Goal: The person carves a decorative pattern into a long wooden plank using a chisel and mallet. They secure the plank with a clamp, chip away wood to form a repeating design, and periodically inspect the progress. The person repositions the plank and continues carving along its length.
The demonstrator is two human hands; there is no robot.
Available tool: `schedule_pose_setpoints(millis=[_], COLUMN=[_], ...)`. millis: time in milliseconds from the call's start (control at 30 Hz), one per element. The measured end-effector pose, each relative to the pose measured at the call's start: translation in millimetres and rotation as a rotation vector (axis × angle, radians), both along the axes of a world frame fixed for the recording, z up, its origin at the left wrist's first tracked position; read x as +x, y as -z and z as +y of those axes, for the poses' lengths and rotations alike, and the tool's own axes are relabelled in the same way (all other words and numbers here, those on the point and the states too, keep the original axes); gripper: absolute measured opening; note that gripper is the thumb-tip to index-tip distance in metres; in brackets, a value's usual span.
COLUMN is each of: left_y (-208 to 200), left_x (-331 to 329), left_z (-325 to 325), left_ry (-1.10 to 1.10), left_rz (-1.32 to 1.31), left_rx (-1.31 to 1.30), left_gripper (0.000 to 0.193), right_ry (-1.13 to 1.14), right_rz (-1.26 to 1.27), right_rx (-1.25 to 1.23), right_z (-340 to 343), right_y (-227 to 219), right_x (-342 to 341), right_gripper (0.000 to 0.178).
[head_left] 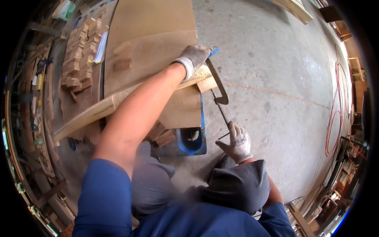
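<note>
A long pale wooden board [89,115] lies across a cardboard-covered surface [152,19]. At its right end sits a small wood block [207,84], with a dark metal C-clamp [222,89] around that end. My left hand [192,58], in a grey work glove, is closed around the clamp's far end; a bit of blue shows at the fingertips. My gloved right hand [239,143] is by the near end of the clamp's long screw [223,114] and its thin cross handle. Its thumb and fingers are spread, with the fingertips beside the screw.
Stacked small wood blocks [81,55] stand at the left. A loose block [122,64] rests on the cardboard. Below the board are more wood pieces [165,138] and a blue-edged support [192,152]. Concrete floor [272,118] stretches right, toward a red hose [328,138].
</note>
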State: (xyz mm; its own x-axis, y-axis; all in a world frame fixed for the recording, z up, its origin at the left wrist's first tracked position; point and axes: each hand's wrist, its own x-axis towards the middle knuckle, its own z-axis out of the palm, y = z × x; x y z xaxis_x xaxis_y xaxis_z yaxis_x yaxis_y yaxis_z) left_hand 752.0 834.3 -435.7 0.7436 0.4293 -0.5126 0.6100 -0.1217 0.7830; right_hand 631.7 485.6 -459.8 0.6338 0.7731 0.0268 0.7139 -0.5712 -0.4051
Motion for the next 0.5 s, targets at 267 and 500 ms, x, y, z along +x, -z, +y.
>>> schedule_pose_setpoints(millis=[267, 500], left_y=[-25.7, -18.3], left_x=[-4.2, 6.4], left_z=[-12.4, -17.4], left_ry=[0.176, 0.151], left_rz=[0.157, 0.227], left_rx=[0.314, 0.421], left_gripper=[0.073, 0.051], right_ry=[0.038, 0.011], right_rz=[-0.144, -0.233], right_rx=[-0.078, -0.08], right_z=[6.6, 9.1], right_y=[36.2, 41.8], right_x=[0.7, 2.0], right_gripper=[0.083, 0.067])
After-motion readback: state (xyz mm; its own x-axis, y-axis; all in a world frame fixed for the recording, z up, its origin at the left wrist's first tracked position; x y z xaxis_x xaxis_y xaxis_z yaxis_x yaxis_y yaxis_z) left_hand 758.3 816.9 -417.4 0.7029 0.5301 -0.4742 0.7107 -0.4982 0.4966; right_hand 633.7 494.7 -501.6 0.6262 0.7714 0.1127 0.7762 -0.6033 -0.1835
